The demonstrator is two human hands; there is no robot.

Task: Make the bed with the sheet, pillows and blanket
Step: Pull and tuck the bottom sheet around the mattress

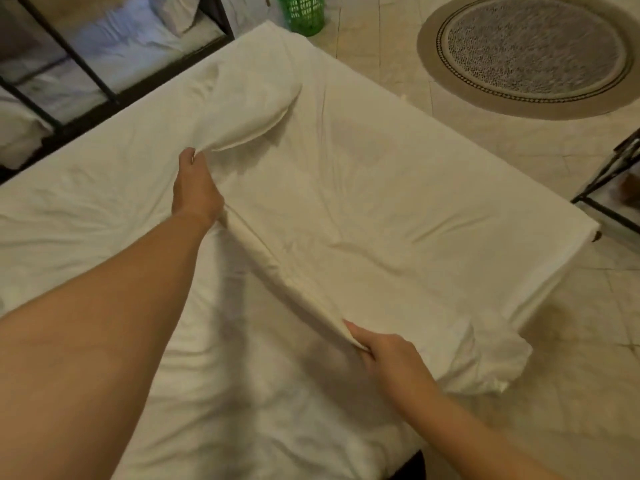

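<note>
A cream-white top sheet (381, 202) lies spread over the right half of the bed, draping off the bed's right edge and near corner. Its folded edge runs diagonally between my two hands. My left hand (195, 188) pinches that edge at the far end, where the cloth bunches up. My right hand (388, 355) grips the same edge at the near end, thumb on top. Under it, a wrinkled white fitted sheet (104, 209) covers the mattress on the left. No pillow lies on this bed.
A second bed with a dark metal frame (86, 67) and pale bedding stands at the upper left. A green basket (304, 12) sits on the tiled floor beyond the bed. A round grey rug (530, 50) lies upper right. Another black metal frame (609, 188) stands at right.
</note>
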